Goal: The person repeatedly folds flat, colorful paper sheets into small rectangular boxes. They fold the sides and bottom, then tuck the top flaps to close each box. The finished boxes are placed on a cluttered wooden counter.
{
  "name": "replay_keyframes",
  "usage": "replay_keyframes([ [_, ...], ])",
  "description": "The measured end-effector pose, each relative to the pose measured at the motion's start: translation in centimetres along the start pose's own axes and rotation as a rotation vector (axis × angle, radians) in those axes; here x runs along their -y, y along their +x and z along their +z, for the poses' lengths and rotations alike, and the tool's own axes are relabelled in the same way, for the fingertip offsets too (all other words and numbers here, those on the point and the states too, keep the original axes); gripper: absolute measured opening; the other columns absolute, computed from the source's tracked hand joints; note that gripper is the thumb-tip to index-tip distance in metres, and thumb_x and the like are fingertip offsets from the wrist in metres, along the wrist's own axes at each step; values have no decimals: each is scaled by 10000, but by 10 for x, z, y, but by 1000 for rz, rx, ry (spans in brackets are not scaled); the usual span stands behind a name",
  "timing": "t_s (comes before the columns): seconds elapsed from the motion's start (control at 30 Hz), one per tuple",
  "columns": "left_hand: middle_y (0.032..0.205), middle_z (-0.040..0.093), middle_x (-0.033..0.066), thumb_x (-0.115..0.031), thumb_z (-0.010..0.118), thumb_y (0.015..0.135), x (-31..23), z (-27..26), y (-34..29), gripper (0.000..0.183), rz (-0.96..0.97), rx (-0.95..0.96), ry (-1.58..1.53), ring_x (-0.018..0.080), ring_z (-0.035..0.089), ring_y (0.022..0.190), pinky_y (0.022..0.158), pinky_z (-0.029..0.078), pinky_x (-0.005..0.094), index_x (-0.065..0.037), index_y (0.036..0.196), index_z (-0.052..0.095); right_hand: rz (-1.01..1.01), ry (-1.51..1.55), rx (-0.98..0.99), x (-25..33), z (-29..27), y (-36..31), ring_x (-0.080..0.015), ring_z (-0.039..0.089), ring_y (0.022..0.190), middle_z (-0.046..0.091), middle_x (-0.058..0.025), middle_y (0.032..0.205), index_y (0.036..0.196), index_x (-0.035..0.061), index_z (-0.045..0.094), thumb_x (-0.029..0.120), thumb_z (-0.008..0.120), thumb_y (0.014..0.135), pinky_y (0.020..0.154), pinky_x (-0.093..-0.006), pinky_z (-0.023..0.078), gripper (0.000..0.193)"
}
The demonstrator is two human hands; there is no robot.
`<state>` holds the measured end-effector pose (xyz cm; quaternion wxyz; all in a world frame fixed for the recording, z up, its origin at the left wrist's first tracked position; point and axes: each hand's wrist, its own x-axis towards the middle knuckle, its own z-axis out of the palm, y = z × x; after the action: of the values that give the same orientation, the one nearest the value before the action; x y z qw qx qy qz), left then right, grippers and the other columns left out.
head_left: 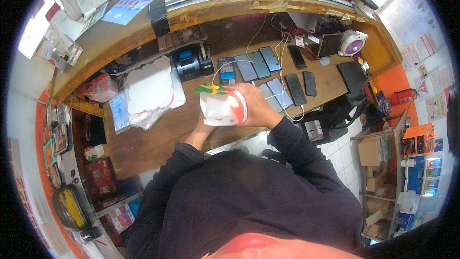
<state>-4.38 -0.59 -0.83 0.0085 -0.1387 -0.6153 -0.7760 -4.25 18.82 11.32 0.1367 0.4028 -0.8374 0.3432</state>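
Observation:
Over the middle of the wooden desk (pixel 148 141) I hold a small cardboard box (pixel 215 108), coloured red, white and green. Its end is open, showing a plain white inside, and a green patterned flap is folded out along the far edge. My right hand (pixel 261 105) is closed around the red side of the box. From below and to the left, my left hand (pixel 203 125) grips it too, with most of its fingers hidden behind the cardboard. Just beyond the box, several phones (pixel 261 64) lie in rows, the nearest close to my right hand.
White charging cables (pixel 283 86) run among the phones. At the left lies a stack of white sheets (pixel 148 86) beside a black cylindrical device (pixel 189 62). A small purple-and-white fan (pixel 352 43) stands far right. A raised wooden ledge (pixel 230 0) borders the desk's far side.

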Motion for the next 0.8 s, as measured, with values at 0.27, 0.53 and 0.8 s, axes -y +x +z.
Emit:
replay_keyframes([
  [0.27,1334,449,245,-128,463,955,-2,-6,-12,413,-86,-161,554,396,389,1307,1090,325,443,-19,1352,428,398,-137,149,-7,10,-28,-415,378,1311,411,-219,1396,1402,13,379,570,849,585,1085,-492,298,1095],
  [0.53,1460,372,219,-108,437,986,-23,-8,-16,491,-227,-61,337,323,348,1377,1134,285,390,-21,1455,320,388,41,149,-23,17,-53,-413,359,1341,373,-255,1426,1452,28,316,600,830,599,1099,-497,296,1148],
  [0.8,1500,347,178,-117,470,972,-63,4,-17,601,-469,-64,148,285,353,1377,1129,286,371,-34,1510,217,375,-218,5,3,30,-49,-353,490,1182,505,-179,1262,1433,23,303,546,801,667,975,-475,359,1053],
])
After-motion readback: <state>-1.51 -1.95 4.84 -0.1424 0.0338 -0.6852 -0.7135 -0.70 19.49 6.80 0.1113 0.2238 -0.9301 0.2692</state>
